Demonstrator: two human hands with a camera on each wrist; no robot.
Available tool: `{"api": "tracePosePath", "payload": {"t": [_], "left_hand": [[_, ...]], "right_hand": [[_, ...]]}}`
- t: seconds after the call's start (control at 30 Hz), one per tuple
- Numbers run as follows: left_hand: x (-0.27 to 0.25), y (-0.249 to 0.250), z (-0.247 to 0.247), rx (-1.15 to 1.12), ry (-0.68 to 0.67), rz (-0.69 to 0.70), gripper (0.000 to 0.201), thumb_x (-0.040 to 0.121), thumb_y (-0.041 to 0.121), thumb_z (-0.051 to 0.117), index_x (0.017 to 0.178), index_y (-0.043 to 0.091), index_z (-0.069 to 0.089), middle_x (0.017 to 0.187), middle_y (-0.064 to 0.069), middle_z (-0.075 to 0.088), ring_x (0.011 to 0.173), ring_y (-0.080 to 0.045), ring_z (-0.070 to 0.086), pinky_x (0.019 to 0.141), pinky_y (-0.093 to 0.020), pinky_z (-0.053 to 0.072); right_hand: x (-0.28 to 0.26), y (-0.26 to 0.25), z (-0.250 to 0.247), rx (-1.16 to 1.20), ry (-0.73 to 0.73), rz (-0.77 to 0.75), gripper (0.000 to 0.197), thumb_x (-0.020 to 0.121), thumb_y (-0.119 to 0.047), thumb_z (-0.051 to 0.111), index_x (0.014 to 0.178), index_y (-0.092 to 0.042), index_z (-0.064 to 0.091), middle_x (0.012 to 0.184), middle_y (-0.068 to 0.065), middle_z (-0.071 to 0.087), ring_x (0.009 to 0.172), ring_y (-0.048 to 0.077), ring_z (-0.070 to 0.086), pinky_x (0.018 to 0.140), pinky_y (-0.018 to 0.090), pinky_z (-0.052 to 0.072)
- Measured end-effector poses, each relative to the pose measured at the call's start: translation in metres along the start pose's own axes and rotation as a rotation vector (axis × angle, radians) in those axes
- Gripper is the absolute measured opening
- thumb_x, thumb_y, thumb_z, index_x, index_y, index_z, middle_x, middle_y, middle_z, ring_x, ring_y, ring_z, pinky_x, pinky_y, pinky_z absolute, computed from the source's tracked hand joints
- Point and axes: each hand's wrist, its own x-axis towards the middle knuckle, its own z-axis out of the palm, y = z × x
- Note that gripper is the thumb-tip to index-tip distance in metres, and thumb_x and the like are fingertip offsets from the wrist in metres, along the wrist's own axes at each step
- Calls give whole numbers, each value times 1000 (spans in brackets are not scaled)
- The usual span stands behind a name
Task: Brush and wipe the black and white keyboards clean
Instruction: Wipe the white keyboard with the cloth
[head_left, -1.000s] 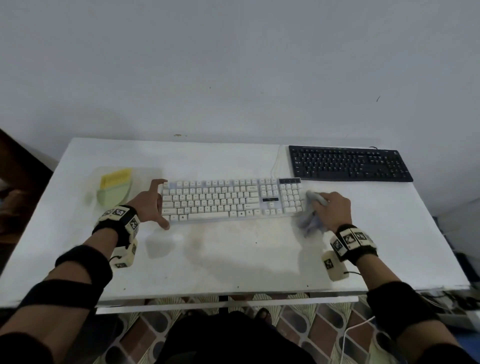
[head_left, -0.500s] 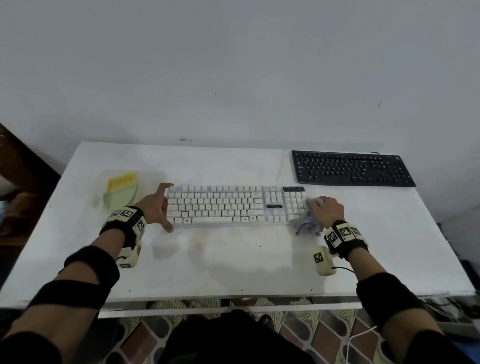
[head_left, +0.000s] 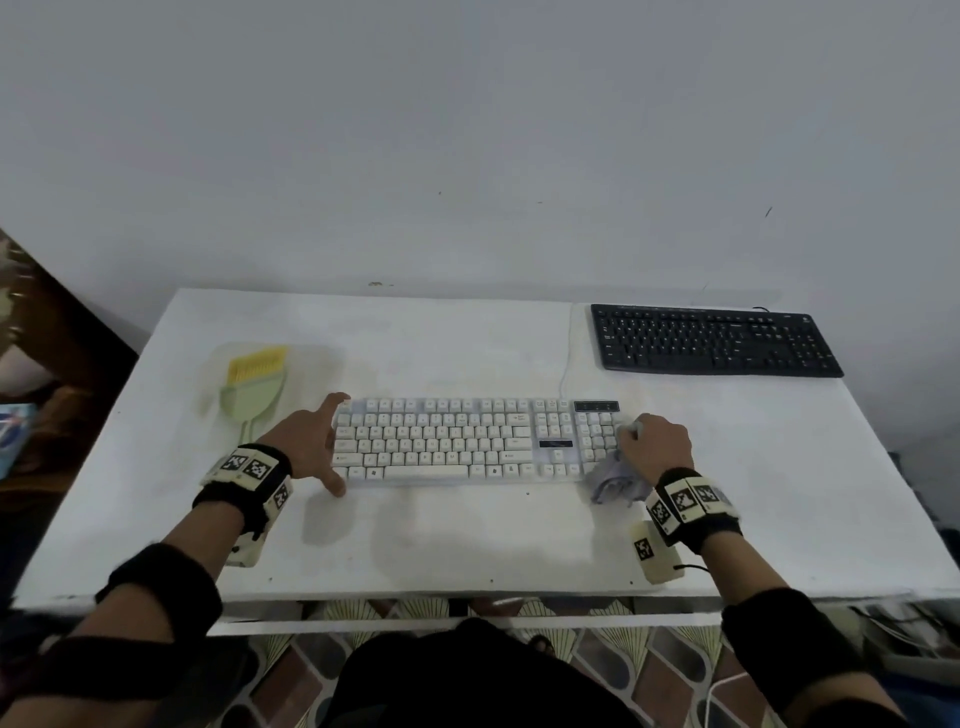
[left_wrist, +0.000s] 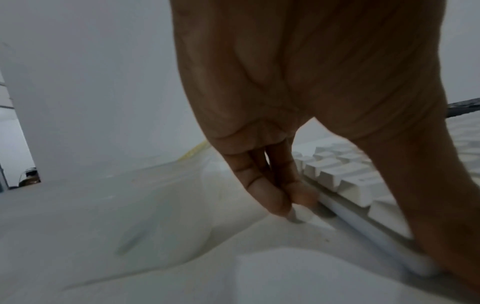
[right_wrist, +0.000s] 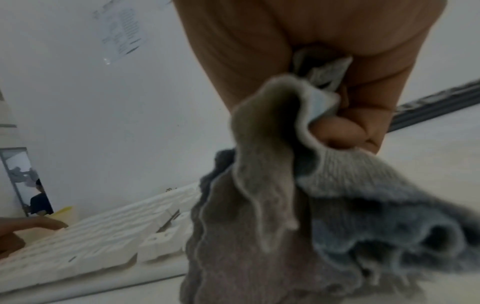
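A white keyboard (head_left: 457, 441) lies across the middle of the white table (head_left: 467, 540). My left hand (head_left: 311, 441) is spread at its left end, index finger at the far corner and thumb at the near corner, with straight fingertips (left_wrist: 267, 191) resting on the table beside the keyboard's edge (left_wrist: 348, 181). My right hand (head_left: 657, 444) grips a bunched grey cloth (head_left: 613, 480) against the number pad at the right end. In the right wrist view the cloth (right_wrist: 285, 226) hangs from the curled fingers beside the keys (right_wrist: 103, 236). A black keyboard (head_left: 711, 340) lies at the back right.
A green brush with yellow bristles (head_left: 254, 384) lies on a pale mat left of the white keyboard. The white keyboard's cable (head_left: 563, 358) runs toward the wall. The table's near edge is close to my wrists.
My right hand with the cloth has shifted slightly left, onto the number pad's right edge. My left hand stays at the keyboard's left end. The head view has drifted a little.
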Motion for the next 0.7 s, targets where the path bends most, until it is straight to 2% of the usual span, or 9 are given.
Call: {"api": "tracePosePath", "payload": {"t": [0.13, 0.3, 0.33, 0.4, 0.47, 0.5, 0.53, 0.63, 0.7], "left_hand": [[-1, 3, 2, 50, 6, -22, 138, 44, 36, 103, 152, 23, 19, 95, 1, 64, 88, -23, 64, 77, -32, 51], [-1, 3, 11, 11, -35, -63, 153, 59, 25, 99, 162, 13, -13, 122, -11, 69, 106, -25, 62, 94, -34, 50], [-5, 3, 11, -11, -26, -57, 147, 62, 24, 98, 163, 12, -8, 121, -10, 69, 102, -23, 60, 92, -33, 49], [-14, 0, 7, -27, 21, -35, 116, 70, 26, 94, 160, 14, 22, 110, -1, 66, 94, -19, 58, 86, -32, 47], [-23, -6, -2, -81, 184, 13, 62, 80, 23, 86, 135, 23, 55, 96, 5, 66, 81, -16, 59, 83, -34, 50], [-28, -10, -6, -157, 291, 42, 39, 85, 17, 80, 118, 26, 62, 89, 4, 67, 74, -16, 60, 81, -35, 52], [-30, -18, -10, -222, 412, 49, 28, 87, 11, 75, 107, 27, 64, 84, 2, 67, 70, -17, 60, 79, -35, 52], [-31, -44, -27, -144, 690, -91, 22, 86, 2, 66, 107, 7, 67, 95, -14, 68, 87, -36, 64, 85, -44, 51], [-26, -62, -37, -74, 615, -257, 34, 88, 7, 66, 120, -2, 58, 111, -24, 63, 107, -45, 60, 93, -48, 47]], "right_hand": [[-11, -5, -7, -47, 51, -32, 39, 97, -27, 49, 61, -11, 50, 64, 7, 56, 67, 28, 54, 55, 30, 32], [-33, -28, -15, 179, 226, -35, 24, 98, -30, 56, 94, -7, 61, 85, 9, 62, 80, 29, 57, 70, 36, 47], [-36, -36, -14, 237, 257, -70, 23, 98, -28, 57, 99, -6, 62, 89, 9, 64, 82, 28, 57, 72, 35, 47], [-42, -52, -9, 329, 284, -153, 20, 99, -24, 56, 107, -5, 61, 101, 12, 62, 86, 25, 54, 76, 33, 42], [-49, -71, -2, 405, 261, -207, 19, 102, -23, 53, 111, -6, 56, 103, 11, 61, 87, 24, 52, 74, 32, 40], [-55, -81, 2, 441, 246, -224, 19, 103, -24, 52, 112, -8, 55, 98, 8, 62, 84, 24, 55, 72, 33, 41], [-60, -92, 5, 479, 239, -242, 20, 103, -26, 52, 113, -9, 54, 93, 6, 63, 80, 24, 57, 68, 34, 44], [-74, -127, 16, 571, 242, -303, 22, 104, -29, 53, 116, -10, 55, 83, 2, 65, 71, 23, 61, 61, 36, 50], [-77, -149, 27, 601, 252, -341, 21, 104, -28, 52, 116, -10, 56, 77, 0, 63, 66, 20, 60, 56, 33, 47]]}}
